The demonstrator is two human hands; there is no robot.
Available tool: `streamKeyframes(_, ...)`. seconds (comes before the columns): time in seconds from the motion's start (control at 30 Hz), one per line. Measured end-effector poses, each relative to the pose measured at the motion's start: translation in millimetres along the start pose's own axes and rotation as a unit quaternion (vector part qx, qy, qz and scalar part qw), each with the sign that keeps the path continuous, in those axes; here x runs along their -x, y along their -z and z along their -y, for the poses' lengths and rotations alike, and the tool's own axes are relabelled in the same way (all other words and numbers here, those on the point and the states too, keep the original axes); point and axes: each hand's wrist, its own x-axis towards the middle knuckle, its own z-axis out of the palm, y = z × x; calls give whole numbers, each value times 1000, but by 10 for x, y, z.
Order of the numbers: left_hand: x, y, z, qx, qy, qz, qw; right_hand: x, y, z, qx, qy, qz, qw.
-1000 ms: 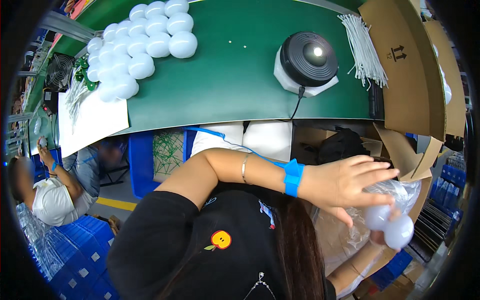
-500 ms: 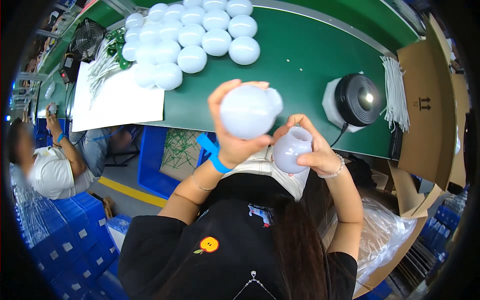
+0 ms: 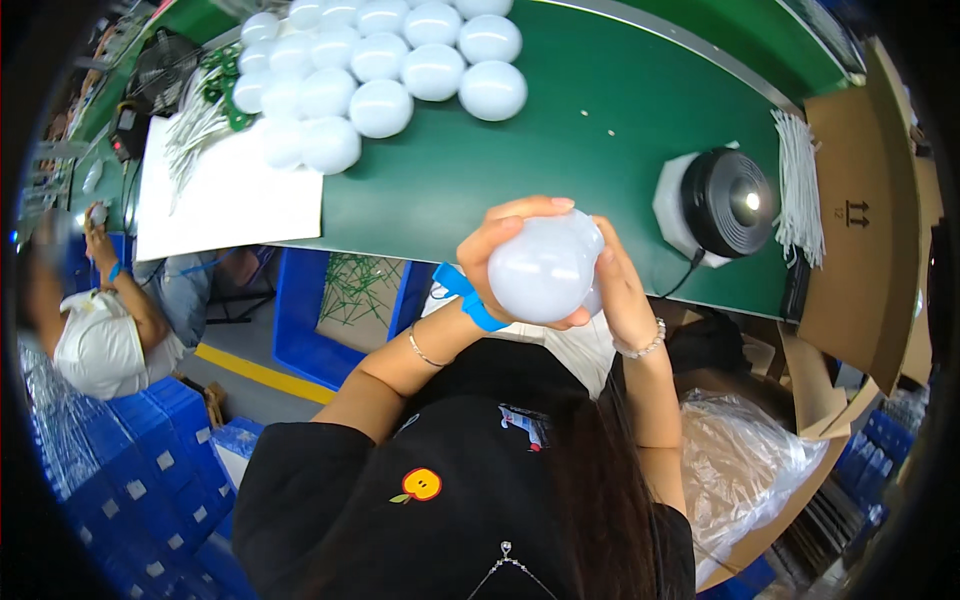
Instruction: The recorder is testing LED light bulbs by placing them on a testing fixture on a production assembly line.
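Note:
Just past the table's near edge, I hold a white, round lampshade globe (image 3: 540,268) in my left hand (image 3: 483,243), its fingers and thumb wrapped round the side. My right hand (image 3: 627,295) is closed at the globe's right, by its short neck. A sliver of a second white globe (image 3: 596,302) shows beneath the first, against my right palm. Most of that second globe is hidden, so I cannot tell whether the two touch.
Rows of white globes (image 3: 381,108) stand at the table's back left, beside a white sheet (image 3: 230,205) with white cords. A round black device (image 3: 728,203) with a bright light sits at right, near more cords (image 3: 797,190) and a cardboard box (image 3: 865,240). Another person (image 3: 105,340) works far left.
My left hand has moved right and slightly down with its globe. My right hand has turned inward beside it, and the second globe, plainly visible before, is now mostly covered.

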Motion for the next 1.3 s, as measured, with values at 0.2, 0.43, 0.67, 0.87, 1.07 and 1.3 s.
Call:
streamKeyframes(0.2, -55, -299, -58, 72, 318, -217, 920, 126, -78, -228, 149, 276, -120, 942)
streamKeyframes(0.43, -112, -177, 25, 124, 361, -122, 916, 279, 498, -61, 265, 432, -399, 764)
streamKeyframes(0.67, -3, 345, 84, -181, 287, 26, 940, 298, 1403, 465, 390, 366, -368, 761)
streamKeyframes(0.87, 77, 407, 64, -268, 233, 85, 931, 115, 1434, 556, 403, 379, -252, 794)
streamKeyframes(1.07, 71, 393, 51, -327, 193, 146, 914, -14, 1510, 525, 432, 428, -235, 758)
streamKeyframes(1.3, 56, 375, 28, -328, 191, 162, 911, 82, 1514, 473, 403, 406, -257, 779)
